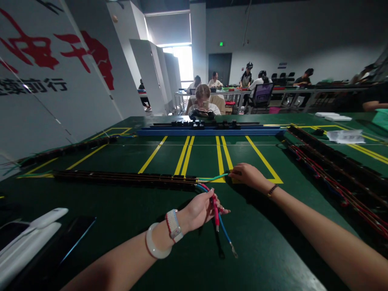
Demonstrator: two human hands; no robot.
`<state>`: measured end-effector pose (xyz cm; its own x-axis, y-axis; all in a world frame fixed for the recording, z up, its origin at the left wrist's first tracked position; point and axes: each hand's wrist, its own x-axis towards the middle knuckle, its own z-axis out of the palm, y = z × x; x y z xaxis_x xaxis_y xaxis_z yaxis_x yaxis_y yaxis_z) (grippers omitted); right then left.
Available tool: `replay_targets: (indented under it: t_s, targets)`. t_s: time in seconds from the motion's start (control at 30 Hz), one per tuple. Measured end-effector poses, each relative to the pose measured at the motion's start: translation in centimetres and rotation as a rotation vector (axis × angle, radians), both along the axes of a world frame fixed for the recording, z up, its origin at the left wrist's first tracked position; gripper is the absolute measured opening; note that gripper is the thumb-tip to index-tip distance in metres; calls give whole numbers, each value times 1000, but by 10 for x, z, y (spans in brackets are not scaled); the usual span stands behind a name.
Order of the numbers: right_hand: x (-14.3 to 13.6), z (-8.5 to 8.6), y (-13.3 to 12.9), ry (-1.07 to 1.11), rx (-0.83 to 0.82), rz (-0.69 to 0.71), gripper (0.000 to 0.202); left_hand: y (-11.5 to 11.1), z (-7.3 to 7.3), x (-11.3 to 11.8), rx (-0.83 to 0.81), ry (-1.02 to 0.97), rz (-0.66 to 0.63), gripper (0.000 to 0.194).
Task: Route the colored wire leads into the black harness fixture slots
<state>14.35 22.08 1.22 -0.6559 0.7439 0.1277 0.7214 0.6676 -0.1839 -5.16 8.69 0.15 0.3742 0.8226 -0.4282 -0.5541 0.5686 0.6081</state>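
Observation:
My left hand [206,208], with a watch and a white bangle at the wrist, is closed on a red cable [216,210]. A blue cable [224,228] runs beside it and ends in a metal lug over the green table. My right hand [242,173] has its fingers pinched on the end of a green wire [216,177]. These wires come out of the right end of a long black strip [127,179] that lies across the table.
Black strips with red wires [327,173] lie at the right. A blue rail [209,132] crosses the far side, with a seated person beyond it. A dark phone-like slab [74,234] and white objects [33,238] lie at the near left.

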Motion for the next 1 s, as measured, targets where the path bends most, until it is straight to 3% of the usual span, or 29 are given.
replay_targets:
  t_s: [0.17, 0.27, 0.4, 0.53, 0.77, 1.0]
  targets:
    - [-5, 31, -30, 115, -86, 245, 21, -1, 3, 1, 3, -21, 20, 24]
    - [-16, 52, -57, 73, -192, 468, 18, 0, -1, 2, 14, -52, 21, 26]
    - [-27, 58, -85, -10, -266, 688, 21, 2, -7, 2, -24, -21, 32, 22]
    - [-32, 52, -88, -20, -170, 682, 21, 2, -7, 2, -27, -74, 43, 20]
    - [-24, 46, -65, 18, -64, 642, 26, -2, 0, 3, 21, -134, 118, 26]
    - [-26, 40, -57, 113, -30, 581, 26, 0, -12, 6, 178, -72, 44, 23]
